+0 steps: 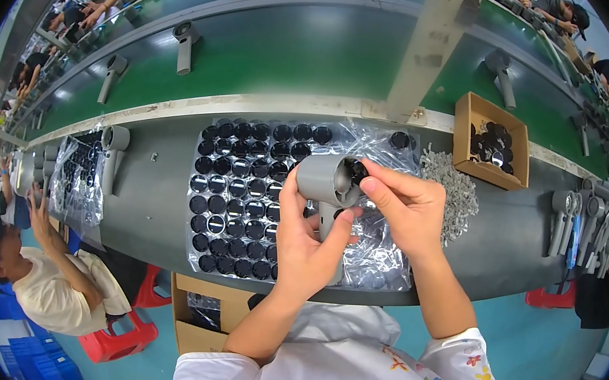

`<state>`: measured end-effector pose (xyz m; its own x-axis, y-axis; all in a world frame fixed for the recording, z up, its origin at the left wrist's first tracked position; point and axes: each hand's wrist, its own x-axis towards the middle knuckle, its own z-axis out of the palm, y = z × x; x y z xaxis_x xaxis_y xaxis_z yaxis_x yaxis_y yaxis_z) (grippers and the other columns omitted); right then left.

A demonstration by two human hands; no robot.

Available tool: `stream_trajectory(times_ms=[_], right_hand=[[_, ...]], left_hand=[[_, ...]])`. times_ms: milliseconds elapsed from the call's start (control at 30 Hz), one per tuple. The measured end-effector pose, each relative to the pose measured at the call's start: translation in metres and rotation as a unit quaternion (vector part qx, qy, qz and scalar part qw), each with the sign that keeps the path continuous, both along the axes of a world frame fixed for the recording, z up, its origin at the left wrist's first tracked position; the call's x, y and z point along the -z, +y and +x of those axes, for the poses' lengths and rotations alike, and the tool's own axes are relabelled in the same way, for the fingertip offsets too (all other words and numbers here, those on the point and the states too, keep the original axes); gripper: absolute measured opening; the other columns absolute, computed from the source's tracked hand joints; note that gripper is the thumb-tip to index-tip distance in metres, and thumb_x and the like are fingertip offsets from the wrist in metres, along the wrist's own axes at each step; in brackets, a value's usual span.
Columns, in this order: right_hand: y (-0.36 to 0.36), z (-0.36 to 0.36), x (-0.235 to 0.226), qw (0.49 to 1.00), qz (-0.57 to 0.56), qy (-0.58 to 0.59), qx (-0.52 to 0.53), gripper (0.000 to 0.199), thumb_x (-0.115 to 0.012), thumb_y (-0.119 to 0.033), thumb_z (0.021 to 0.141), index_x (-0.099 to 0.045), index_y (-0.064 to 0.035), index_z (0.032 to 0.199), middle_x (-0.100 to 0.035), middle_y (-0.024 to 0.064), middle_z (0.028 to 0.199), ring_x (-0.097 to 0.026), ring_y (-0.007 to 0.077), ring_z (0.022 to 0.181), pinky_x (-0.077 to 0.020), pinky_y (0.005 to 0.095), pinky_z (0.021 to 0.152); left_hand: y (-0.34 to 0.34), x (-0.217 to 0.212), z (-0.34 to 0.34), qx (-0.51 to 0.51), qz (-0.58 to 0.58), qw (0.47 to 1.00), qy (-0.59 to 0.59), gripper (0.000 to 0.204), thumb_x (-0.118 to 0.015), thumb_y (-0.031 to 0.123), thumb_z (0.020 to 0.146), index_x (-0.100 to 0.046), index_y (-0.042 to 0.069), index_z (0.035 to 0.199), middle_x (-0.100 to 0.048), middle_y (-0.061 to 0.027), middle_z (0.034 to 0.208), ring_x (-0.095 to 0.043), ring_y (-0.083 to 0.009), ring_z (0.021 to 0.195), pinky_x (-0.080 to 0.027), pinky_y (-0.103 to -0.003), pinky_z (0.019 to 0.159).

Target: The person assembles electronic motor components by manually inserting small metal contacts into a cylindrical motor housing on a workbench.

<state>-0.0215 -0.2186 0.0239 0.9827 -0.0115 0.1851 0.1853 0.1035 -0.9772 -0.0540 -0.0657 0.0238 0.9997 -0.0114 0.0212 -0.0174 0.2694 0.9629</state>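
Note:
A grey handheld fan housing [318, 177] with a round hollow head is gripped in my left hand [303, 253], its handle pointing down between the fingers. My right hand [408, 207] pinches a small black round part [355, 172] at the open right side of the fan head. Whether that part touches the inside of the head cannot be made out. Below my hands lies a plastic tray [379, 261] under clear film, with rows of black round caps [237, 206] on its left side. A lone black cap [399, 140] sits at its far right corner.
Right of the tray is a heap of small light-grey pieces [452, 194]. A cardboard box [517, 162] of black round parts stands behind it. Several grey fan bodies [560, 217] stand at the far right. A metal post [430, 51] rises before the green conveyor belt [288, 62]. Co-workers sit nearby.

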Motion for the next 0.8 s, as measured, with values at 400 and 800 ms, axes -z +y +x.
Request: stream_trajectory(times_ms=[400,800], right_hand=[[0.0,-0.002,-0.003,1.0,0.025,-0.004,-0.014,0.028,-0.075,0.001,0.091,-0.074,-0.0001,0.118,-0.074,0.0172,0.114,-0.071,0.0166,0.099,-0.0589,0.0287,0.087],[-0.003,0.003,0.002,0.99,-0.081,-0.116,-0.012,0.025,-0.079,0.005,0.083,-0.077,0.0027,0.108,-0.075,0.0211,0.11,-0.072,0.0259,0.11,-0.0569,0.0329,0.095]], left_hand=[[-0.001,-0.001,0.0,-0.004,-0.005,1.0,-0.011,0.075,-0.06,-0.007,0.093,-0.017,0.001,0.154,-0.047,-0.0195,0.14,-0.071,-0.0275,0.106,-0.066,-0.029,0.07],[-0.005,0.009,0.001,-0.063,0.112,0.988,-0.081,0.074,-0.064,-0.002,0.093,-0.021,-0.005,0.152,-0.051,-0.022,0.134,-0.07,-0.027,0.104,-0.064,-0.033,0.076]])
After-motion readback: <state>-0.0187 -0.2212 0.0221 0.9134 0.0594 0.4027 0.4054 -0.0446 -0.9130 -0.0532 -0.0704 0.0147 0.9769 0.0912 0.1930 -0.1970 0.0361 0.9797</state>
